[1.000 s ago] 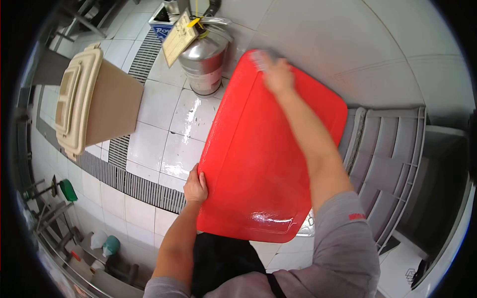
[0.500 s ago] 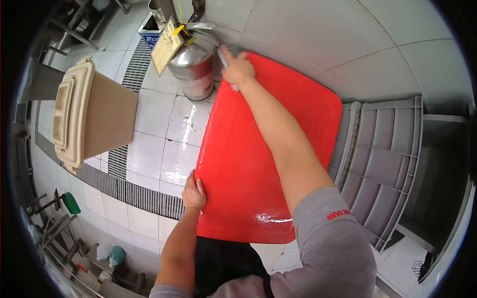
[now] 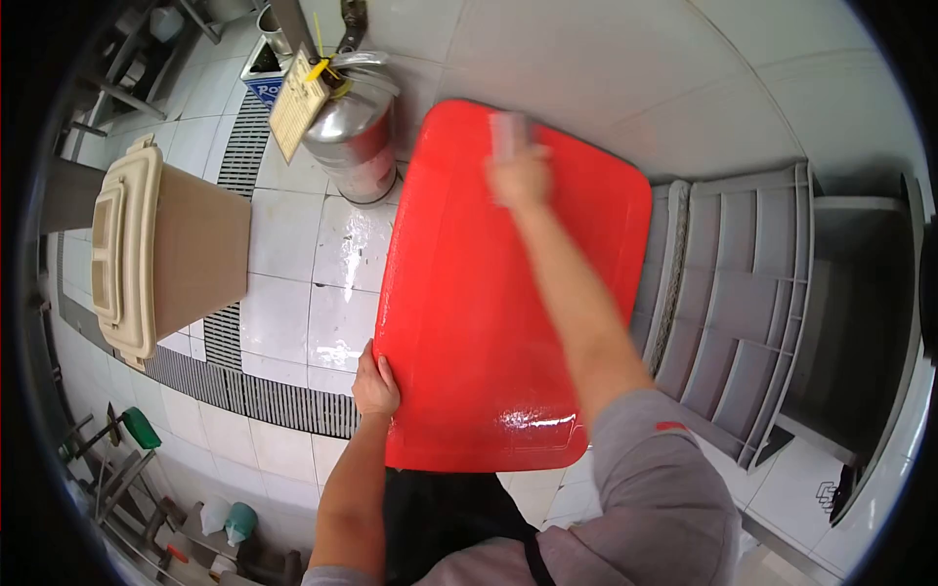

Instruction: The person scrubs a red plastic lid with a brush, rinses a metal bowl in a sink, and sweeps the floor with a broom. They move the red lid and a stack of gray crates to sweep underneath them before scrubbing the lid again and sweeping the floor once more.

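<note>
A large red plastic lid (image 3: 498, 293), wet and shiny near its bottom edge, stands tilted in front of me with its far end by the tiled wall. My left hand (image 3: 375, 386) grips its lower left edge, thumb on the face and fingers wrapped behind. Over the upper part of the lid, my right hand (image 3: 523, 178) is smeared by motion. It is closed around a small greyish block (image 3: 510, 135) that looks like a brush or scrubbing pad; its exact kind is too blurred to make out.
A silver fire extinguisher (image 3: 350, 137) with a yellow tag stands just left of the lid. Further left is a beige lidded bin (image 3: 186, 254) beside floor drain grates (image 3: 283, 402). A grey ribbed plastic panel (image 3: 728, 303) leans on the right, next to a dark grey tub (image 3: 845, 332).
My right hand has moved right from the lid's upper left corner onto its upper face, with the greyish block. The left hand keeps its grip. The view has shifted slightly.
</note>
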The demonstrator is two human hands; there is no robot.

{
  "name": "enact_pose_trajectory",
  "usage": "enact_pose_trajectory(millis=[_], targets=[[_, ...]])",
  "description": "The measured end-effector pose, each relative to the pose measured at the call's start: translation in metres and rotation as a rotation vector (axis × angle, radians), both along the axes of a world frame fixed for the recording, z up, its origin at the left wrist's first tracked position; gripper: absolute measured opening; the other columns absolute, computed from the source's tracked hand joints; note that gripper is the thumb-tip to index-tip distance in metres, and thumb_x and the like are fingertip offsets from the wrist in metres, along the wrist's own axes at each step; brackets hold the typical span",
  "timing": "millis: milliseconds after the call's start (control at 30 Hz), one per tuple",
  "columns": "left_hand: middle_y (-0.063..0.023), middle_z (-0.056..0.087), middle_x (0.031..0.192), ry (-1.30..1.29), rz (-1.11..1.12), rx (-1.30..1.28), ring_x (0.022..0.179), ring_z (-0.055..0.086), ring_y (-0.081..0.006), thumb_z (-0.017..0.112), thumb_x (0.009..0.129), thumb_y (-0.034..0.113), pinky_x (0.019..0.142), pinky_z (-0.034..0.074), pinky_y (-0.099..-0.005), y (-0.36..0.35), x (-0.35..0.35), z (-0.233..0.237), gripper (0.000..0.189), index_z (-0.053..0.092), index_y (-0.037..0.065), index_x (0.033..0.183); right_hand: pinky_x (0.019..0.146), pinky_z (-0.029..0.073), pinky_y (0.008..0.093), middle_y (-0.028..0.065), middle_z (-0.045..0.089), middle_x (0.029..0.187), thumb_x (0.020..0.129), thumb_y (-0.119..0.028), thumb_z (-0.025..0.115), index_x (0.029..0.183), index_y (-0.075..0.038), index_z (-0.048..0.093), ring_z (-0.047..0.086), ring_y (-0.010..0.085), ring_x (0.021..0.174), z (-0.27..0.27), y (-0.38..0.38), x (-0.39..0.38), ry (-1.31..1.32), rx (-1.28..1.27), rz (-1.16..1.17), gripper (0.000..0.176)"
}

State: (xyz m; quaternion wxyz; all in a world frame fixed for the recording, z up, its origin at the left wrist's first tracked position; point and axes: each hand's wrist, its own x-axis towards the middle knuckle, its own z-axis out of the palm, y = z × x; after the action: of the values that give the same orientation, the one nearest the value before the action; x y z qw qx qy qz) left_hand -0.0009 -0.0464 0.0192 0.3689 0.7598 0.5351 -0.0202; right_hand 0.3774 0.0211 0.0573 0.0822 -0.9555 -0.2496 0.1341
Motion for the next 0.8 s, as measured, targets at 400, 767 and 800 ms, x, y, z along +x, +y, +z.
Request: enact_pose_trajectory(millis=[400,767,800], targets=[[-0.0147,0.049,0.114,0.035,0.045,-0.045,0.098,0.05,-0.0334,0.029,0.089,0.029,0.081,0.042,-0.0415,-0.002,0.0,-0.003,0.04,0.037,0.007,0.121,0.045,0.045,0.0404,0.0171,0.044,0.085,0.07,-0.009,0.058,0.135,-0.029,0.012,0.053,0.0268,0.05,-0.002,-0.209,0.032,-0.129,0.141,-0.311,0.082],[-0.0147,0.047,0.116,0.008,0.01,0.017,0.099,0.049,-0.0345,0.027,0.09,0.032,0.08,0.042,-0.042,-0.003,-0.004,-0.009,0.041,0.036,0.009,0.122,0.069,0.047,0.0424,0.0189,0.04,0.098,0.066,-0.02,0.061,0.131,-0.033,0.022,0.051,0.0357,0.081,0.001,-0.089,-0.232,0.123,0.12,0.375,0.077],[-0.0148,0.047,0.116,0.013,0.011,-0.014,0.098,0.05,-0.0345,0.027,0.09,0.033,0.08,0.042,-0.0419,-0.002,-0.003,-0.005,0.041,0.036,0.009,0.122,0.068,0.047,0.0426,0.0181,0.04,0.098,0.066,-0.017,0.06,0.132,-0.03,0.021,0.051,0.0345,0.081,-0.002,-0.124,-0.215,0.117,0.086,0.203,0.078]])
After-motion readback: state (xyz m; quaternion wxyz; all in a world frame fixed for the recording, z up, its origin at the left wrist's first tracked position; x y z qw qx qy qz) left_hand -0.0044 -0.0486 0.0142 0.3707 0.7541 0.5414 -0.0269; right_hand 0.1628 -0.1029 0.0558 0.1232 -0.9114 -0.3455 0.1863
